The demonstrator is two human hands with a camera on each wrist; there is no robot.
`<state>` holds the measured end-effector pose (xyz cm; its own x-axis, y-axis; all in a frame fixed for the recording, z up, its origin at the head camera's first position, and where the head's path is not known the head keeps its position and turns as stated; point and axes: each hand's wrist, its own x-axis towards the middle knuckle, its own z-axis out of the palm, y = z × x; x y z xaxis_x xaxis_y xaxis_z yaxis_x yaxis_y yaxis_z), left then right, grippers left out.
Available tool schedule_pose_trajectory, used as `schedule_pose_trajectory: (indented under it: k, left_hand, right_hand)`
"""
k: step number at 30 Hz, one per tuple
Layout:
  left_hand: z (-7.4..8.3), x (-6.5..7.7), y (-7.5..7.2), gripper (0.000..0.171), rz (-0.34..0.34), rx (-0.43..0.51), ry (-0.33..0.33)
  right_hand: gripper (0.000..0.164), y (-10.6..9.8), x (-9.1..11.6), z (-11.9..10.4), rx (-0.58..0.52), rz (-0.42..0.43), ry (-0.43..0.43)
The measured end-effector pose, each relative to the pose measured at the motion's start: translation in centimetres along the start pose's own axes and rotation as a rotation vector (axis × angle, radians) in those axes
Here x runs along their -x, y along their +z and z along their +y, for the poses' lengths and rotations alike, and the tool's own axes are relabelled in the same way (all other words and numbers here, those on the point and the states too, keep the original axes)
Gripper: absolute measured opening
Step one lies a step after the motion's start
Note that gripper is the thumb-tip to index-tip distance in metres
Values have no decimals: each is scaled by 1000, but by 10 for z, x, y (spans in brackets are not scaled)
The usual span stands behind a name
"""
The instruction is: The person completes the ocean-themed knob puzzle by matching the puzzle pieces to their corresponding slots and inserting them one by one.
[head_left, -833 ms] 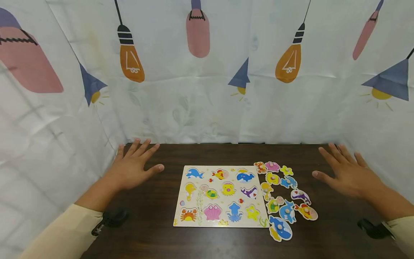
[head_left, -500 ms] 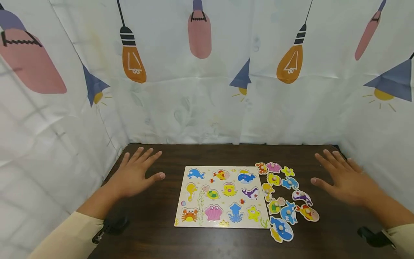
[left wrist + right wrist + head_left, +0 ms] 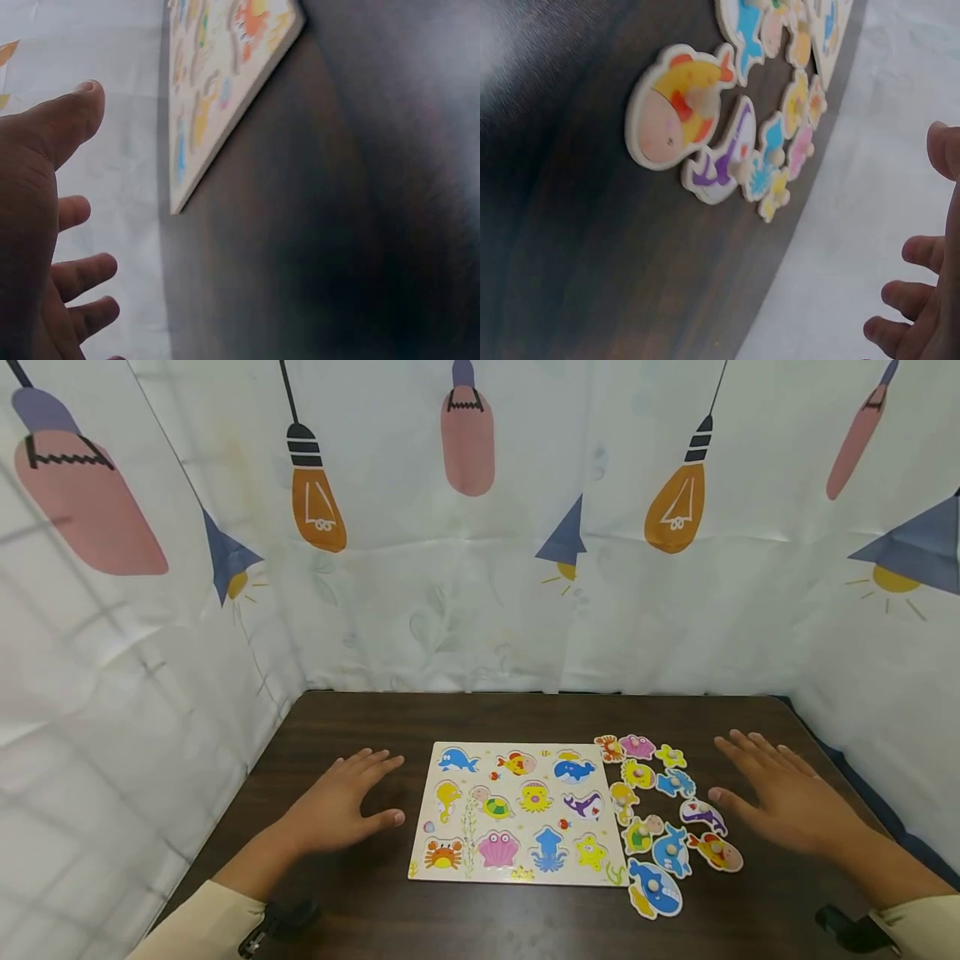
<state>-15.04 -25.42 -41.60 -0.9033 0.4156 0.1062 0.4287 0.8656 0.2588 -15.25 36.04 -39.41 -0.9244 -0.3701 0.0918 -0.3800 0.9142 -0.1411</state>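
A wooden puzzle board with printed sea animals in its recesses lies on the dark table. My left hand is held over the table to the left of the board, fingers spread and holding nothing. Along the board's right side lie several knobbed puzzle pieces, among them a blue whale piece, a fish piece and a purple-and-white whale piece. Just right of these pieces, my right hand hovers with straight fingers and nothing in it. Both wrist views show the hands apart from board and pieces.
The dark wooden table reaches back to a white curtain printed with lamps and bulbs, which also hangs at both sides. Black straps with small devices sit at the wrists.
Both hands have come down and nearer in the head view, the left one also shifting right toward the board. The head view has shifted slightly. Board and pieces lie as before.
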Motion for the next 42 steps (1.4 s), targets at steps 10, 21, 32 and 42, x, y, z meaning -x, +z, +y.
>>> schedule_pose_trajectory:
  k: [10, 21, 32, 42]
  left_hand:
    - [1, 2, 30, 79, -86, 129, 31]
    - [3, 10, 46, 78, -176, 218, 71]
    - [4, 15, 42, 77, -165, 233, 70]
    - [8, 9, 45, 77, -211, 248, 50]
  right_hand:
    - [79, 14, 1, -10, -14, 11, -5]
    - [67, 33, 0, -20, -55, 29, -90]
    - [37, 49, -9, -31, -94, 52, -265]
    - [34, 62, -3, -32, -151, 11, -400]
